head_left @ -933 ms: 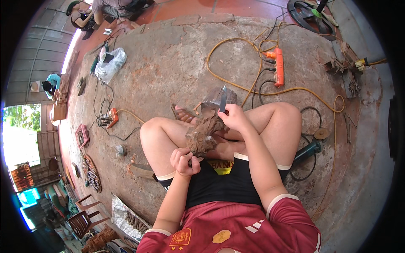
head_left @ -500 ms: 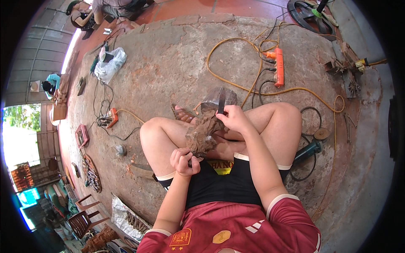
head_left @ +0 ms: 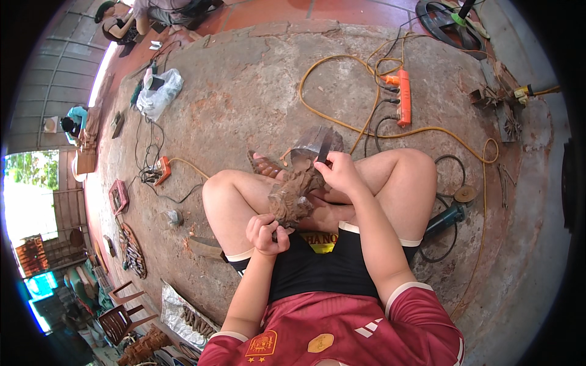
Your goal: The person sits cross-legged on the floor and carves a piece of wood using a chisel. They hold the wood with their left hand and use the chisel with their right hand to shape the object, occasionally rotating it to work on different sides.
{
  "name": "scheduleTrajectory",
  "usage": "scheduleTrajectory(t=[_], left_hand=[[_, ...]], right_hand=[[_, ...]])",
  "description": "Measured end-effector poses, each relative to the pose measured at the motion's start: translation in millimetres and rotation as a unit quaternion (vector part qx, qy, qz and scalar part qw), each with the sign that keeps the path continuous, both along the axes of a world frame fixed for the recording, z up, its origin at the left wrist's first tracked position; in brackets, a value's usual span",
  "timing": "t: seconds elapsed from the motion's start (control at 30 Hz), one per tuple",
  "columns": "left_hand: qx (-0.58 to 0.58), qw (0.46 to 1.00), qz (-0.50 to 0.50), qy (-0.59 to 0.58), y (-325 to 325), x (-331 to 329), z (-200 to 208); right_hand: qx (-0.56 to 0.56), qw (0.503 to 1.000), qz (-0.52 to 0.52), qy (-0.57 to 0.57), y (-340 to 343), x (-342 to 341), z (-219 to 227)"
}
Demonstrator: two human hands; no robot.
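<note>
A brown carved wooden piece with a rough, knotty surface lies slanted between my bent legs. My left hand is closed on its near end. In my right hand, thumb and fingers pinch a dark flat strip, whose free end points away from me; whether it is a file or an abrasive strip I cannot tell. The strip crosses over a squat block with a shiny grey wrapping, just beyond the carving. How the carving's far end meets this block is partly hidden by my hand.
An orange power strip with a looping yellow cord lies ahead right. By my right knee is a green power tool. On the left are another orange socket box, a plastic bag and a sack of small pieces. Several people work farther off.
The dark strip has swung slightly, its far end now leaning more to the right. My right hand has shifted a little; my left hand stays put on the carving.
</note>
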State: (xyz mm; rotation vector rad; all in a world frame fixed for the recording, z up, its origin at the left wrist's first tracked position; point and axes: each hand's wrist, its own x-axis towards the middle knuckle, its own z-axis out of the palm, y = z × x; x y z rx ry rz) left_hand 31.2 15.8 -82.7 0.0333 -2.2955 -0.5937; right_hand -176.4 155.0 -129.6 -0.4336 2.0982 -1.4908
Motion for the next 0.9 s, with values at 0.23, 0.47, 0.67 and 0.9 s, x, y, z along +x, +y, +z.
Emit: scheduleTrajectory(t=[0.23, 0.47, 0.67, 0.9], left_hand=[[0.002, 1.000, 0.004, 0.008, -1, -1, -2], [-0.004, 1.000, 0.007, 0.011, -1, 0, -2], [-0.005, 1.000, 0.006, 0.007, 0, -2, -1], [-0.004, 1.000, 0.004, 0.005, 0, -2, 1]], right_hand=[[-0.168, 0.981, 0.028, -0.093, -11, 9, -18], [-0.067, 0.997, -0.023, -0.042, -6, -4, -13], [-0.101, 0.992, -0.002, -0.076, -11, 4, -27], [-0.179, 0.975, 0.046, -0.121, -17, 9, -24]])
